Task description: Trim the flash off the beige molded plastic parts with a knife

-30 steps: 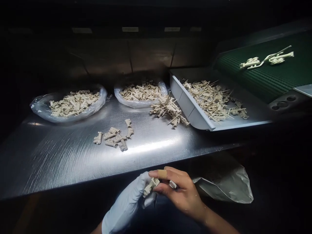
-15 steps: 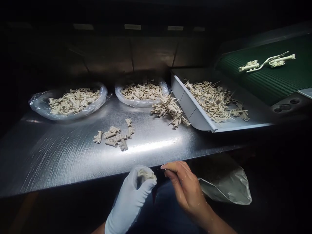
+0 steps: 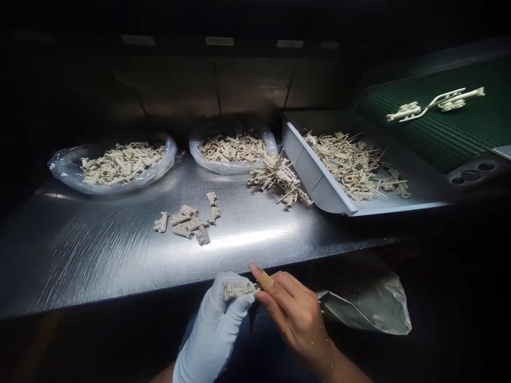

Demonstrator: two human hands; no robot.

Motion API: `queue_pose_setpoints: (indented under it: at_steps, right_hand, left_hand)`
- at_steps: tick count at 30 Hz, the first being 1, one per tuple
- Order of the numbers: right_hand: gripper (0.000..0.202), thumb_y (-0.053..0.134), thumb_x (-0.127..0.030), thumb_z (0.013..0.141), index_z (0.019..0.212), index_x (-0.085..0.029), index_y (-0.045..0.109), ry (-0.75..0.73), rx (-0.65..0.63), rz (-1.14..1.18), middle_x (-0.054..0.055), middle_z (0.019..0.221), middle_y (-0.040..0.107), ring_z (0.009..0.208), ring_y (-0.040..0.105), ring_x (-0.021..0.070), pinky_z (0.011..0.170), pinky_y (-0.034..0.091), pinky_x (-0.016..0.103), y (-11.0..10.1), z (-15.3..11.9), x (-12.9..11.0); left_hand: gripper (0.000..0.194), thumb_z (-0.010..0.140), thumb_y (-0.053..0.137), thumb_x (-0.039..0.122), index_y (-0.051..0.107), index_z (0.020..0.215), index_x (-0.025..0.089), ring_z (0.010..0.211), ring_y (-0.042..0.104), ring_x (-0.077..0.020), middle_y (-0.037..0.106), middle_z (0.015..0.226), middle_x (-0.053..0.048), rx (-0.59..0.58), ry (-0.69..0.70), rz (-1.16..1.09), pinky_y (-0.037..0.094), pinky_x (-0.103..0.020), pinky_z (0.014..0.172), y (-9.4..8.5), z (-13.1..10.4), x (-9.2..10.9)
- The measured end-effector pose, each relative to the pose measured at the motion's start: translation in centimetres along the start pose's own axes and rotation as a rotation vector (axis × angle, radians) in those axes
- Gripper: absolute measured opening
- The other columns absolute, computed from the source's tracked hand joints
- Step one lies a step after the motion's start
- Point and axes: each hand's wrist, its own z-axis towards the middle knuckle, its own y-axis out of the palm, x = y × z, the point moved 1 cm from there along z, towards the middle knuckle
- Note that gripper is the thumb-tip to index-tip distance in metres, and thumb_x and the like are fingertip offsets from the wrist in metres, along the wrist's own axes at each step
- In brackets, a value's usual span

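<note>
My left hand point(image 3: 225, 314), in a white glove, is closed around a cream plastic part point(image 3: 240, 290) with short tubes and a round opening. It is held just off the table's front edge. My bare right hand point(image 3: 293, 303) is at the part's right end, thumb tip against it. Its index finger has a tan wrap and points up past the part, while the other fingers are curled. Whatever lies in the right fingers is hidden. On the metal table point(image 3: 120, 255), beyond my hands, lies a small group of similar cream parts point(image 3: 194, 221).
Two clear plastic bags point(image 3: 66, 173) point(image 3: 223, 169) hold heaps of cream parts. A grey tray point(image 3: 319, 175) contains parts with thin stems, and a loose pile point(image 3: 279, 181) leans beside it. A green conveyor belt point(image 3: 423, 133) carries joined parts point(image 3: 443, 103). A plastic bag point(image 3: 371, 308) hangs below the table edge.
My right hand has moved left onto the part, its index finger now raised. The thin dark tip that showed at its fingers is hidden. The left hand's part has turned, showing its side.
</note>
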Motion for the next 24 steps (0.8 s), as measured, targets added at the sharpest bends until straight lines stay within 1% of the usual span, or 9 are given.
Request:
queue_pose_setpoints:
  at_steps: [4, 8, 11, 14, 16, 21, 22, 24]
  right_hand:
    - [0.041, 0.054, -0.022, 0.108, 0.149, -0.022, 0.058, -0.035, -0.004, -0.068, 0.002, 0.075, 0.065, 0.065, 0.059, 0.0169, 0.056, 0.048, 0.027, -0.15, 0.0, -0.27]
    - [0.039, 0.057, -0.017, 0.106, 0.144, -0.02, 0.062, -0.066, -0.028, -0.063, 0.002, 0.074, 0.066, 0.063, 0.058, 0.0161, 0.056, 0.047, 0.028, -0.37, 0.04, -0.39]
    - [0.039, 0.053, -0.019, 0.109, 0.147, -0.021, 0.06, -0.059, -0.033, -0.003, 0.001, 0.074, 0.064, 0.063, 0.058, 0.0156, 0.056, 0.047, 0.027, -0.38, 0.16, -0.27]
    - [0.041, 0.05, -0.025, 0.111, 0.151, -0.022, 0.056, -0.063, -0.006, -0.019, 0.002, 0.073, 0.062, 0.064, 0.058, 0.0163, 0.055, 0.047, 0.027, -0.23, 0.2, -0.15]
    - [0.042, 0.05, -0.027, 0.111, 0.153, -0.022, 0.054, -0.069, 0.0, -0.051, 0.002, 0.074, 0.063, 0.064, 0.058, 0.0169, 0.056, 0.047, 0.027, -0.14, 0.14, -0.13]
    - [0.045, 0.055, -0.019, 0.108, 0.153, -0.022, 0.053, -0.093, -0.055, -0.073, 0.002, 0.076, 0.065, 0.064, 0.057, 0.0164, 0.058, 0.046, 0.028, -0.21, -0.14, -0.22]
    - [0.045, 0.055, -0.018, 0.108, 0.152, -0.021, 0.053, -0.101, -0.061, -0.057, 0.002, 0.076, 0.064, 0.064, 0.056, 0.0161, 0.057, 0.045, 0.028, -0.24, -0.17, -0.2]
    - [0.043, 0.053, -0.019, 0.109, 0.151, -0.02, 0.054, -0.112, -0.054, -0.01, 0.002, 0.075, 0.062, 0.064, 0.055, 0.0158, 0.056, 0.045, 0.027, -0.24, -0.16, -0.12]
  left_hand:
    - [0.019, 0.103, 0.063, 0.038, 0.069, 0.094, 0.023, 0.079, 0.066, -0.0168, 0.07, 0.089, 0.001, -0.005, -0.014, -0.035, 0.055, -0.027, 0.079, 0.04, -0.04, -0.3]
    - [0.019, 0.102, 0.063, 0.037, 0.069, 0.092, 0.022, 0.078, 0.066, -0.0177, 0.071, 0.087, 0.0, 0.005, 0.032, -0.036, 0.055, -0.028, 0.078, 0.24, -0.05, -0.17]
    - [0.02, 0.104, 0.061, 0.037, 0.068, 0.092, 0.023, 0.078, 0.065, -0.0177, 0.069, 0.086, 0.0, 0.009, 0.075, 0.007, 0.055, -0.028, 0.077, 0.36, -0.19, -0.08]
    - [0.02, 0.106, 0.057, 0.036, 0.066, 0.092, 0.024, 0.079, 0.064, -0.0175, 0.067, 0.085, 0.0, -0.01, 0.104, 0.051, 0.053, -0.028, 0.077, 0.42, -0.34, -0.04]
    - [0.022, 0.106, 0.056, 0.036, 0.065, 0.091, 0.024, 0.078, 0.063, -0.0173, 0.066, 0.084, 0.0, -0.016, 0.099, 0.053, 0.053, -0.027, 0.077, 0.4, -0.34, -0.01]
    - [0.021, 0.104, 0.06, 0.039, 0.066, 0.09, 0.024, 0.076, 0.063, -0.0162, 0.067, 0.084, 0.001, -0.026, 0.021, -0.06, 0.055, -0.026, 0.076, 0.36, -0.07, 0.1]
    - [0.021, 0.104, 0.06, 0.038, 0.066, 0.09, 0.024, 0.076, 0.064, -0.016, 0.067, 0.084, 0.001, -0.03, 0.018, -0.069, 0.055, -0.026, 0.076, 0.39, -0.05, 0.15]
    - [0.02, 0.105, 0.059, 0.037, 0.068, 0.092, 0.024, 0.077, 0.064, -0.0161, 0.068, 0.085, 0.001, -0.03, 0.053, -0.045, 0.055, -0.025, 0.076, 0.49, -0.08, 0.3]
